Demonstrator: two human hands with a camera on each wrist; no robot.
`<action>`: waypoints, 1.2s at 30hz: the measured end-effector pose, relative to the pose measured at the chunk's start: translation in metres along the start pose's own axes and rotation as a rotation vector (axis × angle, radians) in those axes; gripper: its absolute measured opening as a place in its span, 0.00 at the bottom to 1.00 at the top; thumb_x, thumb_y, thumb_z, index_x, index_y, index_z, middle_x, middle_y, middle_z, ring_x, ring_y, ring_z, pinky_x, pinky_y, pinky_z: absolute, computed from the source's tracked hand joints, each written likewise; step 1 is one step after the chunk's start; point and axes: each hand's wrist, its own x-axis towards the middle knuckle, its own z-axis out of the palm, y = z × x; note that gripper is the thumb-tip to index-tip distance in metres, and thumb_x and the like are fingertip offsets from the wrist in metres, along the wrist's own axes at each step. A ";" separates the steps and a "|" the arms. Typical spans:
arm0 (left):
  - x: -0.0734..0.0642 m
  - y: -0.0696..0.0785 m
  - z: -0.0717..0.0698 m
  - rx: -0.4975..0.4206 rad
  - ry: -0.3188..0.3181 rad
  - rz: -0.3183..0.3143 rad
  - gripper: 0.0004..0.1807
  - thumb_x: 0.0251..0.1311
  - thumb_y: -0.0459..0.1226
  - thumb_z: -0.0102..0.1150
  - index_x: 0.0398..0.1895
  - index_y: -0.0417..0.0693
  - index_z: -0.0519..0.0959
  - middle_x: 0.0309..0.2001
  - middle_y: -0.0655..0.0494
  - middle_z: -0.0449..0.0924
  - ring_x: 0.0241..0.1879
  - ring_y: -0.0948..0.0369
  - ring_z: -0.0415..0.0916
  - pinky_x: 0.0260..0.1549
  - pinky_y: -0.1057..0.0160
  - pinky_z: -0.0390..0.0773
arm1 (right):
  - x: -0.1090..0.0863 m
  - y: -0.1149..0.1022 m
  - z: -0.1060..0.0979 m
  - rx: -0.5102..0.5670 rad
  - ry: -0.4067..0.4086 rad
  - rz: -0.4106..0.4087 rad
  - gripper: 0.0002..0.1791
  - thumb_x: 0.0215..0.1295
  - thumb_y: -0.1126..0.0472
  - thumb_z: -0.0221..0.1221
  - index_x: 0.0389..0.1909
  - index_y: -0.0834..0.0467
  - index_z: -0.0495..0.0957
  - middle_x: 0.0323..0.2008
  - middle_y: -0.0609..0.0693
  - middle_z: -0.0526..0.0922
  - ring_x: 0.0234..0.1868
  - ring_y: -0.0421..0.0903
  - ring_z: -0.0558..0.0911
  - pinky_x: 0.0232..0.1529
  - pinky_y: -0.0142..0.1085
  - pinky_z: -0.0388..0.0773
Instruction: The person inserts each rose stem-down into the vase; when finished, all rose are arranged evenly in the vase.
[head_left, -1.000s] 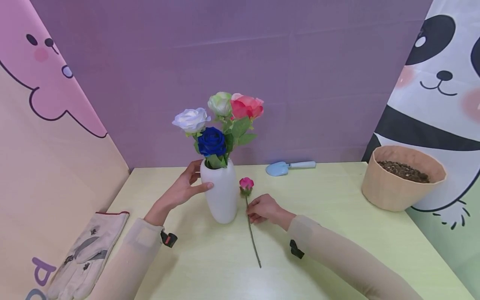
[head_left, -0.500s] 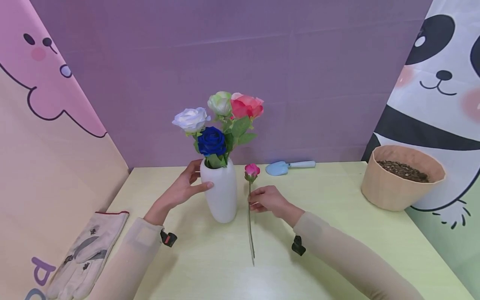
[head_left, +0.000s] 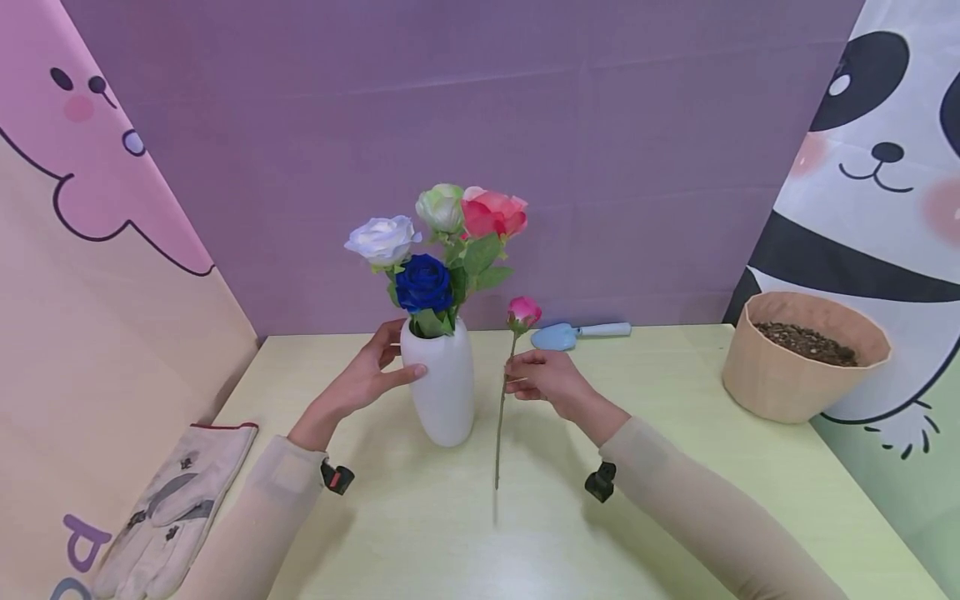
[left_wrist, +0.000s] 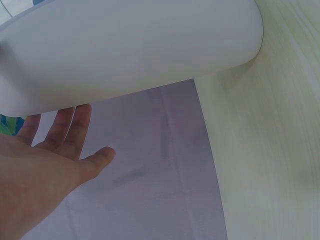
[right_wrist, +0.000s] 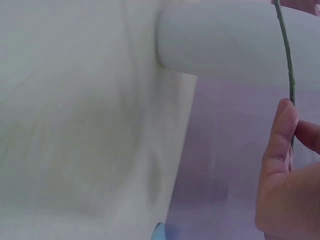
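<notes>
A white vase [head_left: 442, 392] stands upright, holding white, green-white, coral and dark blue artificial flowers [head_left: 423, 283]. My left hand [head_left: 365, 379] holds its left side, thumb across the front and fingers reaching behind. In the left wrist view several fingertips of that hand [left_wrist: 55, 155] meet the vase wall. Right of the vase, my right hand [head_left: 551, 382] pinches the thin stem of a pink flower [head_left: 524, 311] between thumb and fingers. This flower is upright, its stem's lower end just above its shadow on the table. The right wrist view shows the green stem [right_wrist: 287, 50] crossing before the vase.
A small blue trowel [head_left: 577, 335] lies at the table's back edge, behind the right hand. At the right stands a tan pot [head_left: 795, 367] with dark soil. Pale work gloves [head_left: 180, 508] lie at the left. A purple backdrop [head_left: 600, 167] rises behind the table.
My right hand has lifted the pink flower off the table and moved it up and slightly right, turning its stem more upright. The left hand and vase have stayed in place.
</notes>
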 end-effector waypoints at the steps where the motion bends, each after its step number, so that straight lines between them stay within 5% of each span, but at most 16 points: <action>1: 0.000 0.000 0.000 0.001 0.001 -0.002 0.44 0.63 0.49 0.65 0.76 0.51 0.52 0.69 0.47 0.64 0.68 0.45 0.68 0.73 0.36 0.57 | -0.001 -0.002 -0.001 0.009 0.003 -0.007 0.18 0.70 0.63 0.60 0.55 0.69 0.75 0.41 0.54 0.86 0.32 0.39 0.86 0.37 0.30 0.85; 15: -0.003 0.003 0.001 -0.002 0.003 0.005 0.44 0.63 0.48 0.66 0.76 0.51 0.52 0.68 0.47 0.64 0.68 0.44 0.68 0.73 0.34 0.56 | -0.014 -0.026 -0.012 0.172 0.072 -0.096 0.15 0.72 0.62 0.57 0.53 0.65 0.71 0.35 0.45 0.84 0.34 0.37 0.87 0.39 0.30 0.86; 36: -0.002 0.003 0.000 0.007 0.001 0.005 0.44 0.63 0.48 0.65 0.76 0.51 0.52 0.69 0.47 0.64 0.68 0.44 0.68 0.73 0.35 0.56 | -0.036 -0.064 -0.024 0.449 0.205 -0.227 0.09 0.73 0.60 0.57 0.47 0.58 0.70 0.34 0.45 0.83 0.34 0.38 0.88 0.43 0.28 0.85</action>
